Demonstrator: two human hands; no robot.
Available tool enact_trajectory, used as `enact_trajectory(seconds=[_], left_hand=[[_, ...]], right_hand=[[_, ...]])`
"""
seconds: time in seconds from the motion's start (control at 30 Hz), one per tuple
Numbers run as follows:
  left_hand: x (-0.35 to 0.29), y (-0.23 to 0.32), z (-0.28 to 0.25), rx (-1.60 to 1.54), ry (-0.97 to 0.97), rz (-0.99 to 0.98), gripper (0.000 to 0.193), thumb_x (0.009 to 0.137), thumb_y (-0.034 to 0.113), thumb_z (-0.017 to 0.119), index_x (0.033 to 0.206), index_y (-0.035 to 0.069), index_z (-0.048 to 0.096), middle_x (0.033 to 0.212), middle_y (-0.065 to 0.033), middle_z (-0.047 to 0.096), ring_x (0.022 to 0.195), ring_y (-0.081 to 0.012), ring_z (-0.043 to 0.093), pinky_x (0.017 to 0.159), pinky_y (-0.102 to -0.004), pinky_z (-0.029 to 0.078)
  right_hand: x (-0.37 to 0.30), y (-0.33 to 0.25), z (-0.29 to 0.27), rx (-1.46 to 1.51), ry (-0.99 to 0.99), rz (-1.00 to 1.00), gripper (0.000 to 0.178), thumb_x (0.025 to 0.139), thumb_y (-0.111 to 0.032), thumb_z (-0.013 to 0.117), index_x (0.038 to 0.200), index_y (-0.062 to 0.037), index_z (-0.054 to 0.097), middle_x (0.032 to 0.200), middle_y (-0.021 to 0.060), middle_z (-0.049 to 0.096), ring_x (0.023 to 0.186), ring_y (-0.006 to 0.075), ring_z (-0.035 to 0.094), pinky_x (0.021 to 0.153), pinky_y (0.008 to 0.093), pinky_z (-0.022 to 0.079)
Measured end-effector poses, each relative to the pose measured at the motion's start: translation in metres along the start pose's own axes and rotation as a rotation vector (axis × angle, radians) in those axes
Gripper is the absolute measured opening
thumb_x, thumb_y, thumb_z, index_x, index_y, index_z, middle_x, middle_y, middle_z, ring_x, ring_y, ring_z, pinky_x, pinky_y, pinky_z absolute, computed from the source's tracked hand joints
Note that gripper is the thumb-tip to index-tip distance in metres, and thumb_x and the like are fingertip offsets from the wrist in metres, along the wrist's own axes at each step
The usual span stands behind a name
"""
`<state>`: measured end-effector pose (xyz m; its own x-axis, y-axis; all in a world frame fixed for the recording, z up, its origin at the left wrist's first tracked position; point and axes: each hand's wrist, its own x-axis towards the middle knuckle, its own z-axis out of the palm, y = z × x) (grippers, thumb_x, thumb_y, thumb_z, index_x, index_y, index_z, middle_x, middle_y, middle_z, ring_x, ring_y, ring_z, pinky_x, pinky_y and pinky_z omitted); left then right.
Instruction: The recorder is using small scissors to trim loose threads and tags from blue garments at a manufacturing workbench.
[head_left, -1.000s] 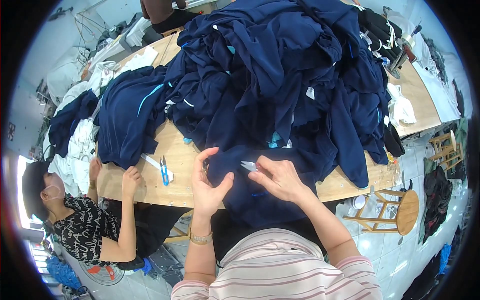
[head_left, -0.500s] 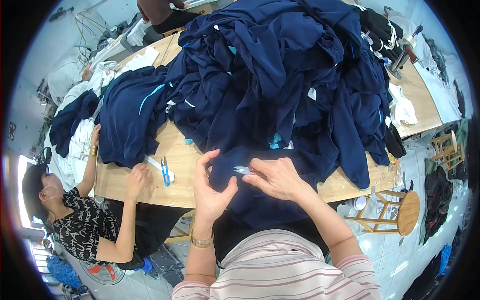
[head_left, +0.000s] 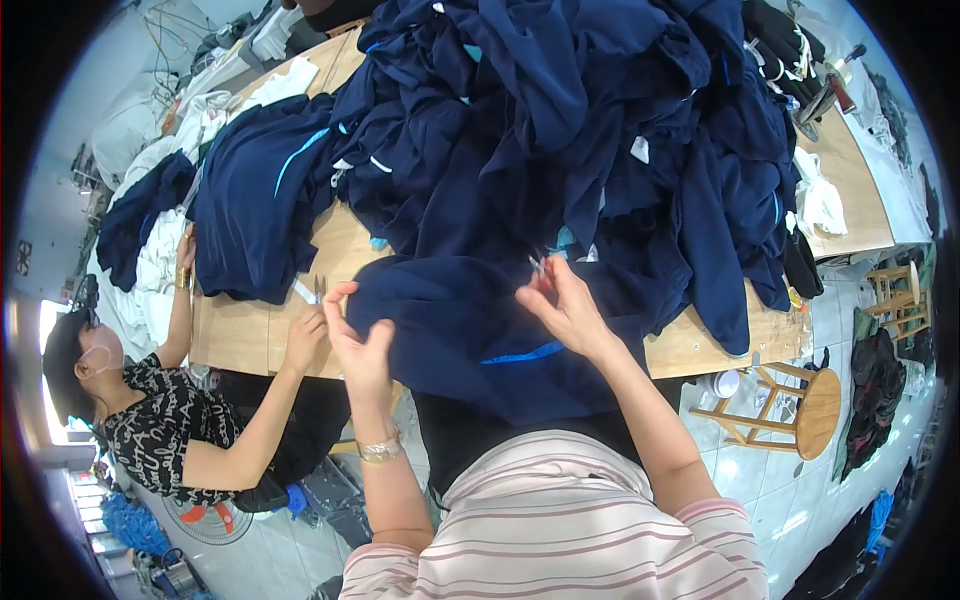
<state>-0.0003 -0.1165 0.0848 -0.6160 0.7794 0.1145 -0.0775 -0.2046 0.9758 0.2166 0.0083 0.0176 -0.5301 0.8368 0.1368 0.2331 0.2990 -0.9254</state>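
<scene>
A navy garment (head_left: pixel 450 320) with a bright blue stripe lies spread before me, over the table's front edge and against my lap. My left hand (head_left: pixel 362 350) is at its left edge, thumb and forefinger apart, the cloth between and beside them. My right hand (head_left: pixel 572 312) is closed around small thread snips (head_left: pixel 538 266), their blades pointing up and away above the garment; most of the handle is hidden in my fingers. Beyond them rises a large heap of navy garments (head_left: pixel 560 110) with small white and light blue bits showing.
At my left a masked co-worker's hand (head_left: pixel 308 338) is by a second pair of snips (head_left: pixel 320 288) on the wooden table (head_left: pixel 225 345). Another navy pile (head_left: pixel 255 210) lies there. A wooden stool (head_left: pixel 815 415) stands at the right, with white cloth (head_left: pixel 820 195) on the table behind.
My hands have moved apart, the left leftward, the right up and to the right with the snips. The garment is spread wider, showing its blue stripe. The co-worker's hand has reached the other snips.
</scene>
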Motion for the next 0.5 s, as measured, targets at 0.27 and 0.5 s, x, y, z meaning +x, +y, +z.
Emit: enact_trajectory(seconds=[0.27,0.5], left_hand=[[-0.009,-0.022,-0.027,1.179,-0.040,0.176,0.039,0.069,-0.002,0.059,0.107,0.005,0.054,0.107,-0.0192,0.054,0.106,-0.0348,0.049,0.093,-0.0401,0.038],[0.002,-0.059,0.014,1.176,-0.445,0.273,0.019,0.076,0.017,0.070,0.090,0.004,0.069,0.091,-0.0122,0.066,0.105,-0.0319,0.053,0.086,-0.0395,0.044]], right_hand=[[-0.041,0.021,-0.002,-0.454,-0.054,-0.137,0.040,0.070,-0.023,0.076,0.088,-0.0048,0.045,0.081,0.0123,0.049,0.076,0.0276,0.048,0.072,0.0347,0.037],[-0.049,0.022,0.000,-0.362,0.055,-0.104,0.040,0.071,-0.017,0.075,0.094,-0.0027,0.045,0.083,0.0124,0.048,0.076,0.0288,0.048,0.073,0.0358,0.040]])
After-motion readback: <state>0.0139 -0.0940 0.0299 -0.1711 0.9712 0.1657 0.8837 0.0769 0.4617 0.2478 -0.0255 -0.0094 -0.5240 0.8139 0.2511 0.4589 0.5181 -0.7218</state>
